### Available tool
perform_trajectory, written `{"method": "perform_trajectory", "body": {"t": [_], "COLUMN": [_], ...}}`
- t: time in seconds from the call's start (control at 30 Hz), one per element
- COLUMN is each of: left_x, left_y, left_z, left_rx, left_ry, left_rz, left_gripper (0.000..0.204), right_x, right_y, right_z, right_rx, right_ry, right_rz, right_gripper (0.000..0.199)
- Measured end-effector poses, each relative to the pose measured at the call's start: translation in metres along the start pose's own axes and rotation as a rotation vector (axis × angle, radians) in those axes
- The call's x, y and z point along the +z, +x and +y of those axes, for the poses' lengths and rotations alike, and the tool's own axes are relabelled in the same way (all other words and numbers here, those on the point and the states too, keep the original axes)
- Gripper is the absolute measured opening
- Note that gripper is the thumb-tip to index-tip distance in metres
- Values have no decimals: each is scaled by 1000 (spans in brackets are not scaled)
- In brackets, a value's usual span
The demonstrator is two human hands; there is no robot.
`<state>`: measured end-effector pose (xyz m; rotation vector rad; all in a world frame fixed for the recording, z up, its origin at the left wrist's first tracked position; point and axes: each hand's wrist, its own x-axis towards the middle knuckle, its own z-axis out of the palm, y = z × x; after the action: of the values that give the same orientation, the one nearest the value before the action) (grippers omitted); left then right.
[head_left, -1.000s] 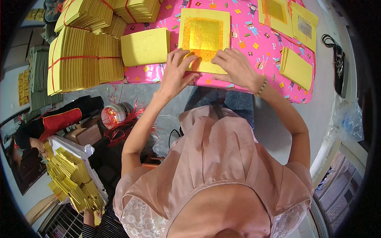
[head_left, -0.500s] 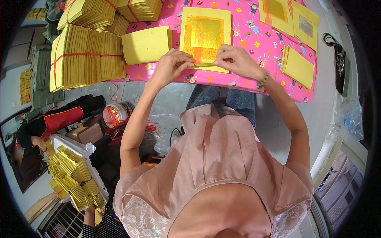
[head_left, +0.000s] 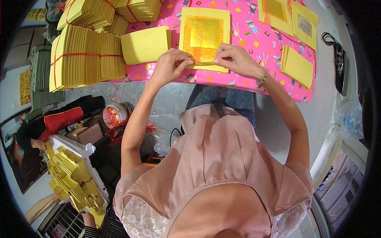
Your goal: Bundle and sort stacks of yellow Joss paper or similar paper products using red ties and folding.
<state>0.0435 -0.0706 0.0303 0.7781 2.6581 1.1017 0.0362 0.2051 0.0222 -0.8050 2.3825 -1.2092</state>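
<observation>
A yellow paper sheet (head_left: 185,29) with an orange-printed panel and a gold foil square lies on the pink patterned tablecloth (head_left: 246,37) in front of me. My left hand (head_left: 170,65) pinches the left part of its near edge between thumb and fingers. At the right part of that edge, my right hand (head_left: 234,59) pinches it likewise. The near edge is turned up slightly between my fingertips, and more yellow paper shows underneath. Left of my left hand lies a small pile of folded yellow papers (head_left: 145,45); another folded pile (head_left: 297,66) is to the right of my right hand.
Bundles of folded yellow paper (head_left: 75,59) tied with red string stand at the table's left. Further foil-decorated sheets (head_left: 304,25) lie at the far right. Below left, other people's arms (head_left: 59,119) reach around a white table heaped with yellow papers (head_left: 75,170). A tub (head_left: 115,115) holds red strings.
My hands stay at the sheet's near edge with only slight finger movement. At the lower left, another person's hand has shifted beside the heaped papers.
</observation>
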Motion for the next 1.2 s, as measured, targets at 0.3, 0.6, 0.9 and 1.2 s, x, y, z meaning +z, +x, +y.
{"method": "perform_trajectory", "body": {"t": [0.3, 0.6, 0.9, 1.2], "left_x": [3, -6, 23, 37], "left_y": [3, 18, 47, 85], "left_z": [8, 18, 28, 7], "left_rx": [39, -46, 327, 180], "left_ry": [106, 105, 385, 456], "left_rz": [87, 76, 426, 150], "left_gripper": [12, 12, 60, 66], "right_x": [-1, 0, -59, -70], "right_y": [-3, -3, 66, 105], "right_z": [-2, -18, 18, 55], "right_rx": [-20, -198, -59, 82], "right_ry": [10, -397, -261, -422], "right_rz": [12, 306, 418, 449], "right_gripper": [20, 19, 31, 32]}}
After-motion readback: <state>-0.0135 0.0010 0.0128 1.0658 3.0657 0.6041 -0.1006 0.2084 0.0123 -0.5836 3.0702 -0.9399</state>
